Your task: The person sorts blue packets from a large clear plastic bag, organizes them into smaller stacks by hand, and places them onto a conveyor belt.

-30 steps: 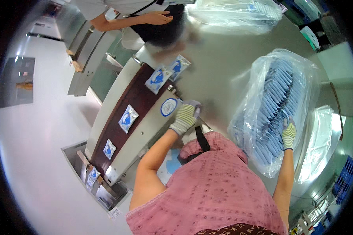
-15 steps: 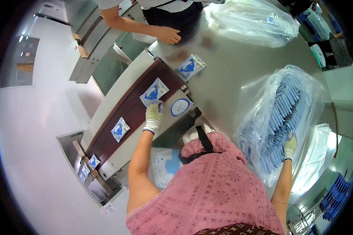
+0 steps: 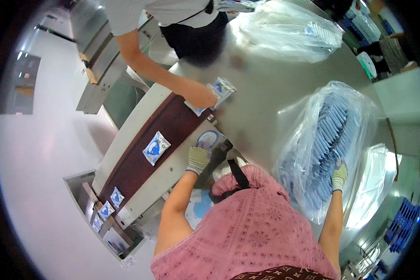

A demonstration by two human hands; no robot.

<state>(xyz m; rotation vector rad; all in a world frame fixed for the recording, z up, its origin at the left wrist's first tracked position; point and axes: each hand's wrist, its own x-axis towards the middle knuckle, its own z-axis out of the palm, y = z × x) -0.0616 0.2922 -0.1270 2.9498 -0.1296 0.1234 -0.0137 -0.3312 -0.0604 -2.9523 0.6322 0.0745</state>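
The metal table (image 3: 261,107) meets the brown belt (image 3: 135,175) and holds a clear bag (image 3: 363,114) of blue packets (image 3: 329,126). The right hand (image 3: 339,173) touches them; I cannot tell whether it grips, nor whether the left hand (image 3: 199,156), beside the belt, is closed. A co-worker's hand (image 3: 201,96) partly covers a packet at the belt's end; slow clearing could jam the loose packet (image 3: 157,148) mid-belt.

L hand (image 3: 199,156) fwd, elbow (image 3: 172,209) bent; R hand (image 3: 339,174) out to R, arm (image 3: 333,219) approx. straight
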